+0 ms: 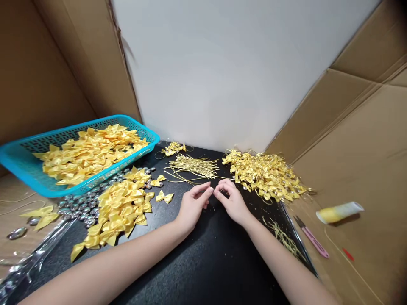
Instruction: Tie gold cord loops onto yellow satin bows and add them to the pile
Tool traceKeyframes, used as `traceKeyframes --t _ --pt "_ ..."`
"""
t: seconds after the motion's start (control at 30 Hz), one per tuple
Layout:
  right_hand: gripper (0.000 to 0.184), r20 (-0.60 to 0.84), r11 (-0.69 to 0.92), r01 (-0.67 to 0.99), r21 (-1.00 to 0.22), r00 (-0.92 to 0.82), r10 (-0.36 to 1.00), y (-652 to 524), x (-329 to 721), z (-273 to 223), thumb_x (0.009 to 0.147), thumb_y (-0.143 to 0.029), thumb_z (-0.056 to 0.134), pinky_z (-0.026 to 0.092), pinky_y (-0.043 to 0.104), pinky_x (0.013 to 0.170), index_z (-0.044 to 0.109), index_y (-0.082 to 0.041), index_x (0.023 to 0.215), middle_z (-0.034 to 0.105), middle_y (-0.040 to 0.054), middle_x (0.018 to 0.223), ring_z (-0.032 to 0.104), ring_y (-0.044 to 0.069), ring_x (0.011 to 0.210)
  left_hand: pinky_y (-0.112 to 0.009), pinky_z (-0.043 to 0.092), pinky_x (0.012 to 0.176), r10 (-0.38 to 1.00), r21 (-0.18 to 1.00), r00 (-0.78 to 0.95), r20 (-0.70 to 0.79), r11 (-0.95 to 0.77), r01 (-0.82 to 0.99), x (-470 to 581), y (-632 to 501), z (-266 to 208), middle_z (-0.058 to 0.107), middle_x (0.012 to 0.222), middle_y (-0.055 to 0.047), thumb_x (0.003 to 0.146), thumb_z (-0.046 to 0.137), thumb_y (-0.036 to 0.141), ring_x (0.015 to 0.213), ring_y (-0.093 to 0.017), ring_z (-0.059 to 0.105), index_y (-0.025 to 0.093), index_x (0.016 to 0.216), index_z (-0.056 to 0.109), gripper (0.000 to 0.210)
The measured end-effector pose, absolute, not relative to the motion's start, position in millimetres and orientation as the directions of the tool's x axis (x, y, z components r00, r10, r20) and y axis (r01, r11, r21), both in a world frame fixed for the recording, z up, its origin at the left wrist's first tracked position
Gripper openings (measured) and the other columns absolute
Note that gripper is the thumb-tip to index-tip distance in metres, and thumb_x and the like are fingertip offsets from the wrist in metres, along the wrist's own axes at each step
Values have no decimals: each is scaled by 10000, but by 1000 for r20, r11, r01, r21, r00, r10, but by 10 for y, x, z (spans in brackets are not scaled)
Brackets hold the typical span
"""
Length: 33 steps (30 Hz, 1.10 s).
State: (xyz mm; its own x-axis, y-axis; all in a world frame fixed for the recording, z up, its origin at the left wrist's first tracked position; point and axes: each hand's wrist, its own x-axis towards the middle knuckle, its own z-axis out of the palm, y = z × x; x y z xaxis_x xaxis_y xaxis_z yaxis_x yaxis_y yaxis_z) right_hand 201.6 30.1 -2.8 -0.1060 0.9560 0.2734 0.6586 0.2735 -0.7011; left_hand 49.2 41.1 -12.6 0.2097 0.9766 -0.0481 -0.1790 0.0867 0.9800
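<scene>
My left hand [196,204] and my right hand [232,202] meet over the black tabletop [203,271], fingertips almost touching. Thumb and forefinger are pinched together on each. Between them shows a thin strand that looks like gold cord [219,190]; most of it is hidden by the fingers. Just beyond lies a bundle of cut gold cords [197,166]. Left of my left hand are two loose yellow ribbon bows [164,196] and a heap of yellow bows [122,203]. Beyond my right hand spreads a pile of bows with cords attached [267,174].
A blue plastic basket [41,190] full of yellow bows stands at left, with shiny silvery beads [84,207] beside it. On the cardboard at right lie a pink-handled cutter [313,241] and a yellow-white roll [339,212]. Cord scraps [282,237] lie near my right forearm.
</scene>
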Motion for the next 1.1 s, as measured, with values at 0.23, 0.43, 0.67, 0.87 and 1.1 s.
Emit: traceKeyframes --t 0.23,0.43,0.67,0.87,1.1 --pt "85 298 300 545 -783 -95 950 282 1931 73 835 -247 620 411 376 898 619 -218 755 572 34 933 531 208 962 -228 318 520 975 997 222 13 5 -81 437 457 -70 604 753 -20 801 614 490 568 -96 392 136 860 745 382" --pt "112 365 337 527 -780 -52 929 430 2070 355 797 -246 675 406 373 898 700 -226 904 583 46 995 540 212 1012 -240 334 558 913 991 406 26 -77 108 289 606 70 583 591 2 751 693 397 563 -122 449 135 658 720 279" --pt "57 209 267 493 -828 -171 963 412 1936 289 737 -199 741 413 382 908 742 -224 788 617 26 938 558 195 938 -245 349 618 811 819 574 114 -403 408 207 599 185 582 651 -1 863 550 328 629 -137 502 150 641 661 305" --pt "36 230 261 428 -866 -124 965 439 2021 314 752 -196 721 421 372 880 739 -219 731 619 24 903 573 195 930 -252 372 622 836 904 548 36 -261 338 214 652 193 660 703 -26 838 596 417 657 -155 536 156 713 713 313" --pt "82 319 322 512 -796 -96 943 452 2116 359 787 -164 688 418 365 858 716 -213 727 623 25 881 571 188 903 -223 310 563 853 983 504 -133 177 -40 218 713 181 617 617 -21 682 771 465 572 -103 441 141 645 721 331"
